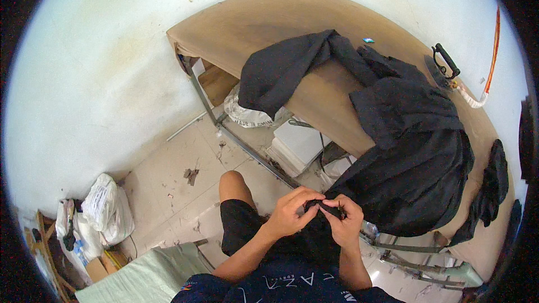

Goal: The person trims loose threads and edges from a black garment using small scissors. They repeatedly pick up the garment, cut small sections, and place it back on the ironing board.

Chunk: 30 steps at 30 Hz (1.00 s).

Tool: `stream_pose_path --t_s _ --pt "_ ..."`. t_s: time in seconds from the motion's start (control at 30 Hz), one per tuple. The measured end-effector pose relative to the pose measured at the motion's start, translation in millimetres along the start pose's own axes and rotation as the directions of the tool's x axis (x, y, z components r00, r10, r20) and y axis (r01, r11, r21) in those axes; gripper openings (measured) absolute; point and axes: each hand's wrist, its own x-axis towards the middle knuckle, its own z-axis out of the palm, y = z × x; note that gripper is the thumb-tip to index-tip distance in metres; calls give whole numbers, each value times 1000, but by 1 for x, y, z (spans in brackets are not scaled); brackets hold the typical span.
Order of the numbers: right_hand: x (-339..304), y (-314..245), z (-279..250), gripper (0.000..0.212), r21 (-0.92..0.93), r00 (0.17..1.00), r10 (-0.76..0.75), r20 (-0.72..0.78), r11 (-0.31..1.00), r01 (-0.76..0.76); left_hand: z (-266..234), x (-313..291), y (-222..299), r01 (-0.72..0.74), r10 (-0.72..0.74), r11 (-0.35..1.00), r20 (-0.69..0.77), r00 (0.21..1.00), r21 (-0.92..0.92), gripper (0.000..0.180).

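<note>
My left hand [287,213] and my right hand [347,220] are close together in front of my body, fingers pinched on a small bunched bit of black cloth [330,211]. It seems to be an edge of the large black fabric [412,177], which hangs over the near side of the brown-covered table; the join is partly hidden by my fingers. More black fabric [286,70] stretches in folds across the table to the left. What exactly lies between the fingertips is too small to make out.
An iron [443,67] with a black handle stands at the table's [236,19] far right, its hose rising along the wall. Another black cloth piece [491,185] lies on the right end. Below are a metal frame [247,146] and white stacked sheets [297,143]. White bags [106,207] sit at left.
</note>
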Motion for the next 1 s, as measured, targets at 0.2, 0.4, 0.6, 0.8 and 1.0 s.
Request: stream_pose_path --t_s 0.2,0.4,0.6,0.8,1.0 --pt "0 -3 -1 21 -65 976 -215 34 974 217 3 -9 -5 41 -41 999 10 999 0 31" --pt "-1 1 4 25 -20 975 -221 21 975 221 0 -6 2 -37 37 999 -27 999 -13 33" --pt "-1 -6 11 25 -47 952 -306 17 951 306 0 -12 -4 -23 23 1000 -31 999 -12 27" --pt "0 -10 10 23 -128 932 -359 44 923 362 5 -15 -1 64 -67 997 -64 996 -47 30" --pt "3 -5 5 30 -101 946 -315 82 941 322 1 -5 9 -7 2 999 -138 990 -37 37"
